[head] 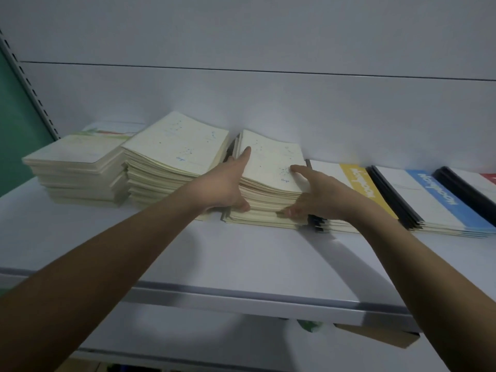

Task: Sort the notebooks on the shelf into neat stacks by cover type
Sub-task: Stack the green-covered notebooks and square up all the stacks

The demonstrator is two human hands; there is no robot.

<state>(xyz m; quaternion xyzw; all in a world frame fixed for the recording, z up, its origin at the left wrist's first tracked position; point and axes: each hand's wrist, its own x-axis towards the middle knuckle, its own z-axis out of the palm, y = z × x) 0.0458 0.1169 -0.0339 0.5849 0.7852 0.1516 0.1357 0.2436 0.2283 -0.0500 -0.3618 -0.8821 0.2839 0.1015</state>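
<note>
Five notebook stacks (268, 189) side by side on shelf (241, 259).
</note>
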